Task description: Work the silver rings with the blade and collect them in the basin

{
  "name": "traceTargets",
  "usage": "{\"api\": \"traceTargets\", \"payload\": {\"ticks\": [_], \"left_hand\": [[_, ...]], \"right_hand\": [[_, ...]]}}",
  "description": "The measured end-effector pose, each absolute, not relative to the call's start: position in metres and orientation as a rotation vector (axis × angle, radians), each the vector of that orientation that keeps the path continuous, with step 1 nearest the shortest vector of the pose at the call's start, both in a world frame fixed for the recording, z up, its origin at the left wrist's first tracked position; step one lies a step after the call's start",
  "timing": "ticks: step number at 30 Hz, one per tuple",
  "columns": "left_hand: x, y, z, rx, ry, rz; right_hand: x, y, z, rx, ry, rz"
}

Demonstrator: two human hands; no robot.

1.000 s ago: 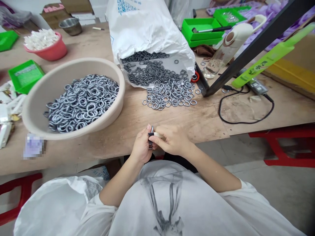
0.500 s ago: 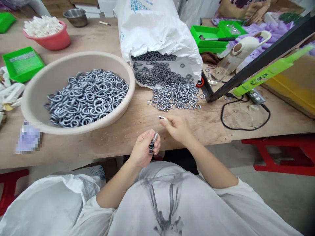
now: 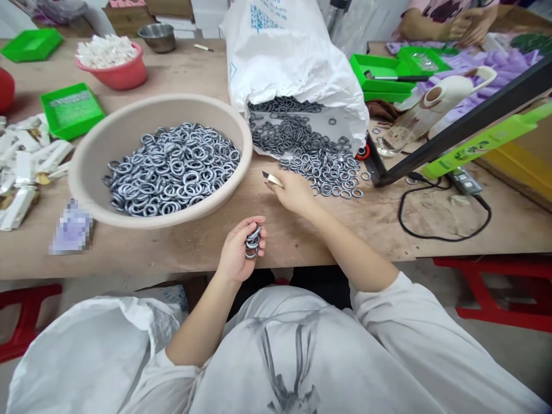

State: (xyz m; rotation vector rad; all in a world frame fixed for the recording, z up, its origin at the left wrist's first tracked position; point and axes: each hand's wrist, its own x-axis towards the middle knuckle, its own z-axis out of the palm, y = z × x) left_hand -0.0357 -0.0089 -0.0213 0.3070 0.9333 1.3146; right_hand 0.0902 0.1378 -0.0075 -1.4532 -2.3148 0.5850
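Observation:
Several grey rings (image 3: pixel 252 241) lie in my left hand (image 3: pixel 236 250), fingers curled round them, above the table's front edge. My right hand (image 3: pixel 297 192) pinches a small knife (image 3: pixel 273 180) with a pale handle and a short dark blade pointing left. That hand is at the near side of a loose ring pile (image 3: pixel 328 172), partly covering it. The pile spills from the mouth of a white sack (image 3: pixel 297 63) with more rings inside. To the left, a large beige basin (image 3: pixel 81 190) holds a heap of the same rings.
Left of the basin are a green tray (image 3: pixel 52 118), white pieces (image 3: pixel 26 167) and a pink bowl (image 3: pixel 138 69). On the right stand a slanted black bar (image 3: pixel 466 121), a clear jug (image 3: pixel 405 126) and a cable (image 3: pixel 401 213). Another person's hands (image 3: pixel 470 29) work at the back right.
My right hand has moved forward to the ring pile with the knife. My left hand has opened a little around its rings and moved slightly left. The view has shifted left.

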Motion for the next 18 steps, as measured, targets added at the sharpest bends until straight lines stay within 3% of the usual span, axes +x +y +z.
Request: {"api": "traceTargets", "payload": {"ticks": [3,5,10,18], "left_hand": [[-0.027,-0.004,-0.021,0.27,0.924,1.253],[-0.016,-0.001,-0.02,0.273,0.904,1.214],[0.01,0.0,-0.019,0.363,0.921,1.209],[0.019,-0.004,-0.011,0.474,0.94,1.133]], "right_hand": [[0.112,0.098,-0.006,-1.033,-1.98,1.12],[0.123,0.068,-0.012,-0.923,-1.793,1.274],[0.136,0.028,-0.03,-1.025,-1.723,1.098],[0.148,0.04,-0.019,-0.977,-1.534,1.451]]}}
